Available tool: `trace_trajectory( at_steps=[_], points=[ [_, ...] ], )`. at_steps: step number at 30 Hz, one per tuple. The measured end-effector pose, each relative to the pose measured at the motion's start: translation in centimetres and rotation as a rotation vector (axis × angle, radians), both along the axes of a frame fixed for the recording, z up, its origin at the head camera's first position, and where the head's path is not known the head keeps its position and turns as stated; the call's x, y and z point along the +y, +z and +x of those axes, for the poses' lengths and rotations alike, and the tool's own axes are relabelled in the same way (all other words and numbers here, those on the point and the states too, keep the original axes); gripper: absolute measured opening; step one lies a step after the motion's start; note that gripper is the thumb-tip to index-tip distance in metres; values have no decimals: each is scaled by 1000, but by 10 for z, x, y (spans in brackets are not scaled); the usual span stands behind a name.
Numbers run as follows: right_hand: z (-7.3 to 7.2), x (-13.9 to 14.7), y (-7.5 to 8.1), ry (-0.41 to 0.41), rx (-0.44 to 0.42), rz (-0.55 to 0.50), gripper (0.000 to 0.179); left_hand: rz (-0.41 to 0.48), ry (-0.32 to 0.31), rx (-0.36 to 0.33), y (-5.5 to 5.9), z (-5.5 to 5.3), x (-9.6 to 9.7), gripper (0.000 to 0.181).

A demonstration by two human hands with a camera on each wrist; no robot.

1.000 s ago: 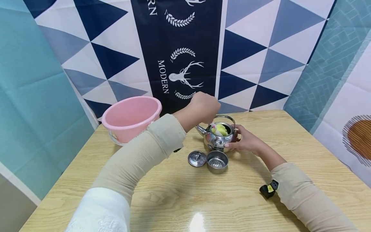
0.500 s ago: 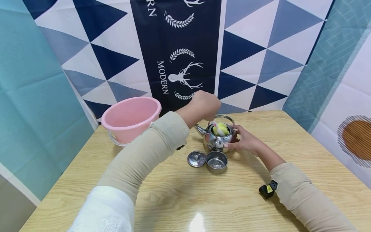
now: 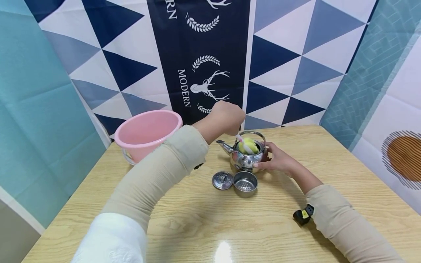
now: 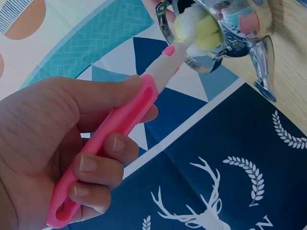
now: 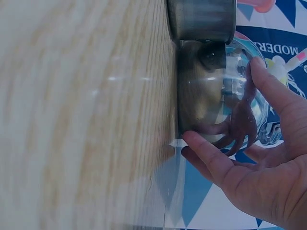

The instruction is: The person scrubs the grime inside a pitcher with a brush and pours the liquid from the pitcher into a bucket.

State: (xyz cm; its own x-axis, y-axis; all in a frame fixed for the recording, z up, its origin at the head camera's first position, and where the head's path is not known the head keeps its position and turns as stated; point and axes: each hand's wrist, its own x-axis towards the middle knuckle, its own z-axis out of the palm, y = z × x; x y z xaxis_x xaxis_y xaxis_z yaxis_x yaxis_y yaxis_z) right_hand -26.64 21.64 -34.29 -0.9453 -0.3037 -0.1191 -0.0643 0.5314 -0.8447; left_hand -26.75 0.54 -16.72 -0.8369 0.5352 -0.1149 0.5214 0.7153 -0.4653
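Observation:
In the left wrist view my left hand (image 4: 72,143) grips the pink handle of a sponge bottle brush (image 4: 122,115), thumb along it and fingers curled round. Its yellow and white sponge head (image 3: 247,146) sits in the mouth of a shiny steel teapot (image 3: 246,160), and the lower part of the sponge is hidden inside. My right hand (image 3: 277,159) holds the teapot by the side away from the spout; the right wrist view has the thumb high on the body and the fingers near the base. The teapot stands on the table, its hoop handle raised.
In front of the teapot lie its steel lid (image 3: 222,180) and a round strainer cup (image 3: 245,182) with a perforated bottom. A pink basin (image 3: 148,142) stands at the back left of the wooden table (image 3: 197,226), near the patterned wall cloth (image 3: 204,44).
My left hand has shifted slightly left, and the brush leans more, with its sponge turned a little in the teapot mouth. My right hand and the teapot stay put.

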Motion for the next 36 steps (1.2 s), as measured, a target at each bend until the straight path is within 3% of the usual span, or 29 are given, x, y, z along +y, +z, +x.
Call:
trace_trajectory(
  at_steps=[11, 20, 36],
  points=[
    [0, 1, -2, -6, 8, 9, 104, 8, -16, 11, 7, 2, -7, 12],
    [1, 0, 0, 2, 2, 11, 104, 0, -23, 15, 16, 11, -8, 13],
    [3, -1, 1, 0, 21, 15, 103, 3, -20, 15, 21, 17, -14, 12]
  ],
)
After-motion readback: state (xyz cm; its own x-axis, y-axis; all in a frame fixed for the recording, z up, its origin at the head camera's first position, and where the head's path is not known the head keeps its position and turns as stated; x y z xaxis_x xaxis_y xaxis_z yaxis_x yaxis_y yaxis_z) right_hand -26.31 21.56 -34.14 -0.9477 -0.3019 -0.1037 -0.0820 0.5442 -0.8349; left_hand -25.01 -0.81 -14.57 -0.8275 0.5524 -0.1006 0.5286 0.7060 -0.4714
